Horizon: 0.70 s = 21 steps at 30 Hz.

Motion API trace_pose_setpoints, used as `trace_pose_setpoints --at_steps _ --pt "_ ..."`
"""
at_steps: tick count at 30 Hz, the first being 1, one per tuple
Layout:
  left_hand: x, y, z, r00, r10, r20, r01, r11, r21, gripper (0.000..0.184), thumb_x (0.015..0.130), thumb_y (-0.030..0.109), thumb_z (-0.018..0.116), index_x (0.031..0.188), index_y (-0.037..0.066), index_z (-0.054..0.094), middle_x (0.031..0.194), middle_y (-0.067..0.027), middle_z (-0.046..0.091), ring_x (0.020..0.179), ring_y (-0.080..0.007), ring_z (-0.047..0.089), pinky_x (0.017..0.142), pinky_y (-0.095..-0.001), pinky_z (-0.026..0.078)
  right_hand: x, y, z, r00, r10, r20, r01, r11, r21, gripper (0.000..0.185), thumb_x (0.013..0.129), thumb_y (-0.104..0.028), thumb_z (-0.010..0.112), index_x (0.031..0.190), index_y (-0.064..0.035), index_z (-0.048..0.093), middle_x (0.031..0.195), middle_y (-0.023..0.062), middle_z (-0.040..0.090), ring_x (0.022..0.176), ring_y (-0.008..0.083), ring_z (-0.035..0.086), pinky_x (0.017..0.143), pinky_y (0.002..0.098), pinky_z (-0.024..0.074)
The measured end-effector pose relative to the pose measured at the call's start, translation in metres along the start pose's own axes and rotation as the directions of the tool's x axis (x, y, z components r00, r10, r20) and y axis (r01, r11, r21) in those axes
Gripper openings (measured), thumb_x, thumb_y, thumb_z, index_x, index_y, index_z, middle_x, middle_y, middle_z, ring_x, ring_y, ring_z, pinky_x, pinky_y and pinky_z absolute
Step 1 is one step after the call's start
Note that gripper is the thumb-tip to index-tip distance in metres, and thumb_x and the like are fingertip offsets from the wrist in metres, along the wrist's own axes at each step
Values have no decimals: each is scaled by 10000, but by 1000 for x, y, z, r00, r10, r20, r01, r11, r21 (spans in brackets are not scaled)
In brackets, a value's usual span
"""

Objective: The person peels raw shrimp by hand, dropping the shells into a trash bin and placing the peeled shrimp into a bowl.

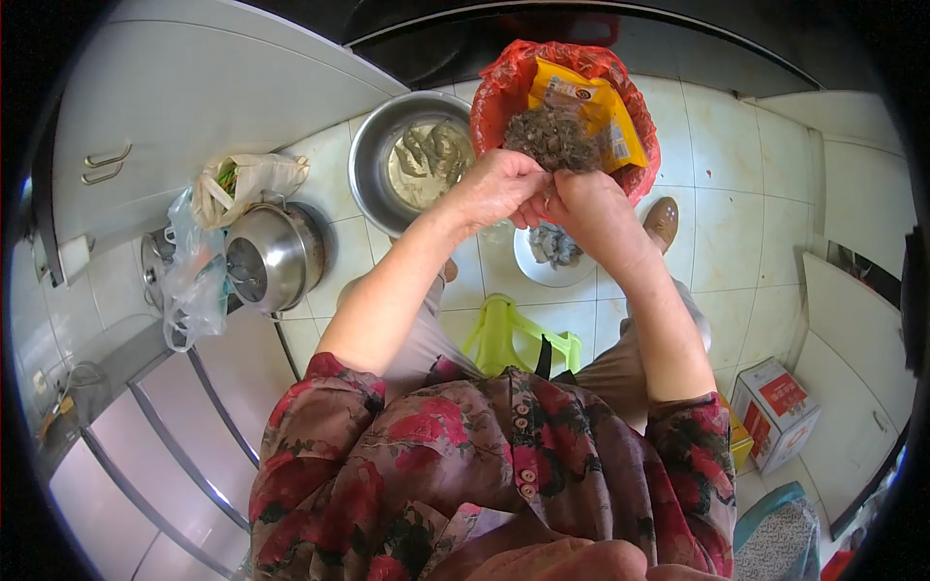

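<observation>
My left hand (492, 190) and my right hand (587, 205) meet in front of me, fingertips pinched together on a shrimp that the fingers mostly hide. Just beyond them is a heap of grey-brown shrimp shells (552, 136) in a bin lined with a red plastic bag (493, 92). A yellow printed packet (620, 121) lies in the bin too. Left of my hands, a steel basin (365, 174) holds several whole shrimps (433, 152) in shallow liquid. Partly under my right hand, a white bowl (528, 268) contains peeled grey shrimps (554, 246).
Between my legs stands a green plastic stool (497, 334). A steel pot (281, 254), a cloth-like bag with greens (266, 177) and a clear plastic bag (191, 290) are at the left. On the right are a red-and-white box (778, 407) and white cabinets (852, 378).
</observation>
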State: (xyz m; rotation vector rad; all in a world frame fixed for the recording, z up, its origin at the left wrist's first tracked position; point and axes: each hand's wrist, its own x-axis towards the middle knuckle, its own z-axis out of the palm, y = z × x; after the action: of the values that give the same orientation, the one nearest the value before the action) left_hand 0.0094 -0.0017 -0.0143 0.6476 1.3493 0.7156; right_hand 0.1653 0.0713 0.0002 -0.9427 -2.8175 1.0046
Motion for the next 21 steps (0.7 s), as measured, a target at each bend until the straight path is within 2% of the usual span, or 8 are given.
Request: trace_pose_setpoints --at_steps 2,8,11,15,17,21 --pt "0 -1 4 1000 -5 -10 5 1000 11 284 973 243 506 852 29 648 741 -46 674 604 -115 631 556 -233 512 0 -3 -4 996 -1 89 8 997 -77 176 805 -144 570 753 9 639 702 222 632 696 379 646 648 459 523" --pt "2 -9 14 998 49 -37 -50 999 -20 247 958 236 556 872 22 644 733 -44 662 597 -112 629 552 -236 514 -3 4 -3 992 -47 115 62 990 -128 168 791 -144 590 739 6 647 698 214 639 694 365 655 651 450 529" --pt "2 -8 14 996 75 -43 -76 997 -17 236 953 232 570 887 19 647 732 -44 657 597 -112 629 549 -234 514 -3 -1 -10 992 -28 124 43 991 -127 94 757 -69 603 743 -29 687 732 179 662 750 333 672 692 408 544" --pt "-1 -4 13 993 113 -29 -113 993 -14 223 953 212 566 902 13 653 726 -38 648 587 -112 626 540 -233 510 -2 6 -15 993 -17 121 19 1000 -12 127 781 -99 597 752 -8 681 741 197 654 750 354 662 704 423 536" --pt "-2 -3 12 993 117 -23 -117 993 -7 218 951 205 566 904 11 654 725 -36 646 583 -112 624 538 -231 509 -3 7 -17 984 -66 163 59 997 46 168 802 -137 594 772 6 677 749 213 646 749 373 652 712 439 529" --pt "-2 -3 12 994 112 -1 -111 993 41 196 944 181 570 917 4 652 729 -35 642 584 -112 622 538 -233 508 -1 5 -13 987 -18 161 20 1000 -11 177 811 -140 580 763 -1 680 744 217 643 749 373 651 709 440 529"
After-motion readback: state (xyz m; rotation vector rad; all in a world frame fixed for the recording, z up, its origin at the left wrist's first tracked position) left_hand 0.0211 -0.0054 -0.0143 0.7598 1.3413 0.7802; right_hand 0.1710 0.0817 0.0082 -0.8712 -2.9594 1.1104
